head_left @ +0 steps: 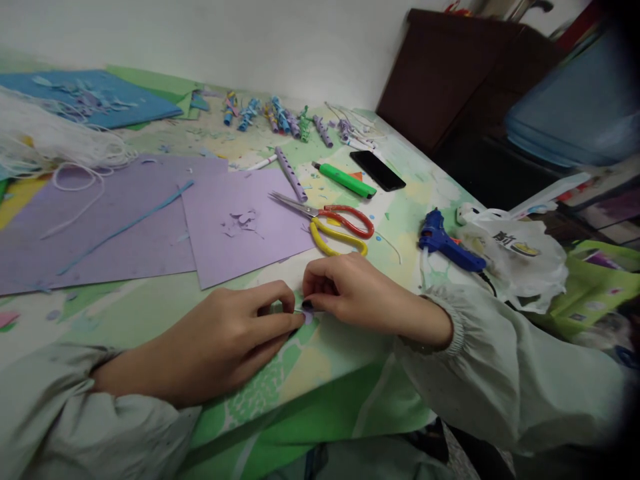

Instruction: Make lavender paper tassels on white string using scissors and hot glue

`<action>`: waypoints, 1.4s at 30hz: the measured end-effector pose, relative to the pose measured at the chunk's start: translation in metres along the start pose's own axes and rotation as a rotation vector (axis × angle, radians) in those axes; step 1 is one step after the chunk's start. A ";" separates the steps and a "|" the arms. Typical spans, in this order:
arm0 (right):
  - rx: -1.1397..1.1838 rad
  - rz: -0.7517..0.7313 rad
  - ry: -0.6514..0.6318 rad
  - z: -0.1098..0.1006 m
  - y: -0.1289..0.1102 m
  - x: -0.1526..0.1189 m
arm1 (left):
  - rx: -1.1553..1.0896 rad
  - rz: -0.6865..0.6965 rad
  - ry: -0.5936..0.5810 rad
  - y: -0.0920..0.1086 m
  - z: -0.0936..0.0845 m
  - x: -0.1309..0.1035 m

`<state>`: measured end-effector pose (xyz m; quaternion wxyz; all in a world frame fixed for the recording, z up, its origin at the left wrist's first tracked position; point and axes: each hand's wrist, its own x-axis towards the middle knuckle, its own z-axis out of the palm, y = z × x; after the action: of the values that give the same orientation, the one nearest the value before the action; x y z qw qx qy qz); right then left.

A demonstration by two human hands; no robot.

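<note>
My left hand [240, 327] and my right hand [353, 290] meet close together over the near part of the table. A small piece of light purple paper [309, 317] shows at my left fingertips, which close on it. The fingers of my right hand are pinched beside it, with a dark spot at the tip; what they hold is too small to make out. Just beyond my right hand lie scissors [320, 215] with red and yellow handles. A sheet of purple paper [210, 260] bearing small purple scraps [243, 222] lies beyond my left hand.
A green cutter [345, 180], a phone [377, 170] and a purple paper tube [291, 175] lie farther back. Several rolled paper pieces [280, 115] line the wall side. A blue glue gun [447, 241] and a plastic bag [525, 257] are right; white cord [65, 133] is left.
</note>
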<state>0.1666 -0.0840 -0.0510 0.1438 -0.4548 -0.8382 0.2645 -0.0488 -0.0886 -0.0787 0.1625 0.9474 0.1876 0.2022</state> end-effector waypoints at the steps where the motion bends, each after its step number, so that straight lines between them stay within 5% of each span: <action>1: 0.005 0.004 0.000 0.000 0.000 0.000 | -0.002 0.001 0.002 0.000 0.000 0.000; 27: -0.040 -0.002 0.006 0.002 -0.004 -0.013 | 0.140 0.052 -0.028 0.005 -0.002 0.003; 35: -0.143 0.016 -0.029 0.001 -0.006 -0.039 | 0.285 0.260 0.045 0.009 -0.003 0.009; 42: -0.109 -0.003 -0.003 0.006 -0.006 -0.040 | 0.314 0.278 0.024 0.011 -0.005 0.012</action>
<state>0.1810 -0.1222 -0.0523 0.1180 -0.4605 -0.8521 0.2188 -0.0378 -0.0922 -0.0666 -0.0191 0.9754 0.0861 0.2021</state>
